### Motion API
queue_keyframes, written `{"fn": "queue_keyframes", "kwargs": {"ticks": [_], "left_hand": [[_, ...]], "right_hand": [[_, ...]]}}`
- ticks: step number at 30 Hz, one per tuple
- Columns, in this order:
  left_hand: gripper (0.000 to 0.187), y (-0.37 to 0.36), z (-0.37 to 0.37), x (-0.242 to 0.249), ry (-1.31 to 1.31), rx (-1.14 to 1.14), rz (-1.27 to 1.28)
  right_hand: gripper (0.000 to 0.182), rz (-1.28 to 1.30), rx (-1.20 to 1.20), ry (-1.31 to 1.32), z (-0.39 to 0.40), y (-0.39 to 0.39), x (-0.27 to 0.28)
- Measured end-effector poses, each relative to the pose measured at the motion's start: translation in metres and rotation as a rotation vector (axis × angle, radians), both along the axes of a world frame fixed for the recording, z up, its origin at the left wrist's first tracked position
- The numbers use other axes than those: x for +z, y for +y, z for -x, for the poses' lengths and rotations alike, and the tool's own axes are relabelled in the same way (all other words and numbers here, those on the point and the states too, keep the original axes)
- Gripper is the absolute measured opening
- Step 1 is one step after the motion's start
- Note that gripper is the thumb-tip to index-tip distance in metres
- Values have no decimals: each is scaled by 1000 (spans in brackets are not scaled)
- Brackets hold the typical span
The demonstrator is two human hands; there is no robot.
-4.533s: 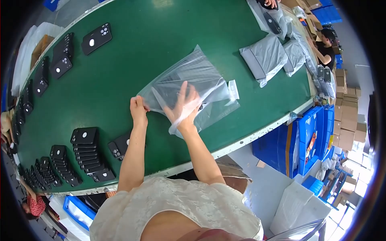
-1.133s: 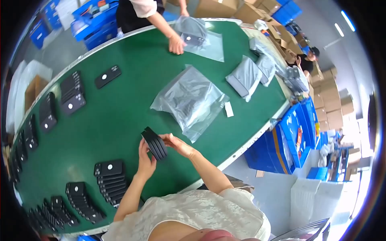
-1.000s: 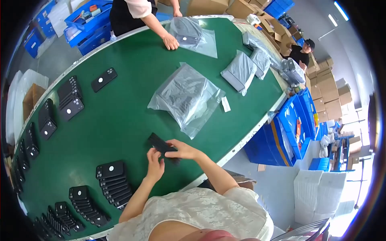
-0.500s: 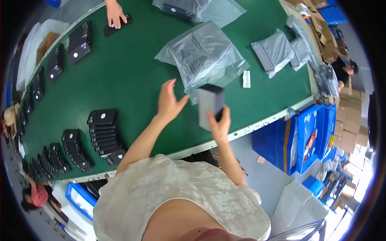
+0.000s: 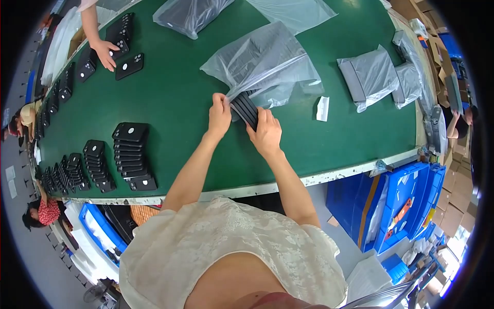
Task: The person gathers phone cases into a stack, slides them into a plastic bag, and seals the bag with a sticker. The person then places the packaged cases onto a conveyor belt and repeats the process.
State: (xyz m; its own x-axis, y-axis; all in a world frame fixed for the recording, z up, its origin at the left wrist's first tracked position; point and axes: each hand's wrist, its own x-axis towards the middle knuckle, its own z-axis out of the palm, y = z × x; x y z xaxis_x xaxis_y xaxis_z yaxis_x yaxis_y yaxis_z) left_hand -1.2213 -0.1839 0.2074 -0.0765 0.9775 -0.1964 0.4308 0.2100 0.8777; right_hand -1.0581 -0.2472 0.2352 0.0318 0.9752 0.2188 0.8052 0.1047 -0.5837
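Note:
My right hand [image 5: 266, 131] grips a small stack of black phone cases [image 5: 244, 109], tilted at the mouth of a clear plastic bag [image 5: 262, 56]. The stack's far end is under the plastic. My left hand [image 5: 219, 116] pinches the bag's near edge, left of the stack. Inside the bag, other contents are blurred by the plastic. Rows of black phone cases [image 5: 131, 132] stand fanned out on the green table [image 5: 180, 103] to the left.
A co-worker's hand [image 5: 105, 54] is over a phone case [image 5: 129, 66] at the far left. Wrapped packs [image 5: 369, 77] and a white paper slip [image 5: 322, 108] lie to the right. Another filled bag [image 5: 193, 13] is at the back. Blue bins [image 5: 406, 206] stand beyond the table's near edge.
My right hand has brought the stack left and up into the bag's mouth. My left hand, open before, has closed on the bag's edge. The co-worker's hand has moved off the phone case it pressed.

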Motion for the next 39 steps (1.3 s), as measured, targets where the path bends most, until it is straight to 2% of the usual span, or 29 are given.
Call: {"fn": "queue_keyframes", "kwargs": {"ticks": [2, 3, 6, 10, 13, 14, 16, 18, 27, 30, 31, 32, 34, 36, 37, 38, 39], "left_hand": [[10, -6, -7, -5, 50, 50, -156], [10, -7, -9, -8, 48, 53, -151], [15, -11, -9, -18, 148, 28, -549], [12, -1, 4, -26, 215, -62, -586], [10, 4, 19, -22, 350, -290, -522], [11, 2, 19, -19, 273, -259, -604], [3, -1, 21, -31, 212, -233, -488], [3, -1, 16, -34, 55, -130, -455], [7, 19, 51, -36, 67, -213, -628], [11, 15, 59, -42, -3, -299, -401], [11, 14, 62, -39, -7, -314, -400], [11, 11, 63, -35, -7, -325, -421], [12, -1, 66, -30, -17, -349, -454], [10, 4, 74, -32, 81, -351, -258], [8, 11, 76, -24, 156, -332, -307], [6, 13, 77, -16, 222, -315, -344], [6, 16, 77, -18, 161, -303, -405]], "right_hand": [[55, -23, 13, -79, 5, 9, -5], [52, 25, 3, -103, 8, 12, 0], [47, 129, -9, -154, 17, 15, 14], [41, 303, -21, -238, 25, 27, 28], [40, 357, -8, -201, 31, 39, 23], [39, 338, -12, -177, 33, 40, 21], [38, 263, -10, -205, 37, 41, 27], [38, 237, -8, -190, 54, 51, 39], [43, 96, -99, 6, 71, 50, 30], [44, 9, -131, 53, 81, 54, 19], [45, -25, -162, 77, 84, 53, 13], [45, -22, -182, 74, 87, 56, 7], [51, 39, -120, -135, 96, 70, -5], [57, 92, -106, -178, 103, 75, -11], [57, 124, -151, -204, 101, 68, -5], [61, 100, -133, -94, 99, 54, 6], [64, 64, -118, 17, 95, 42, 12]]}}
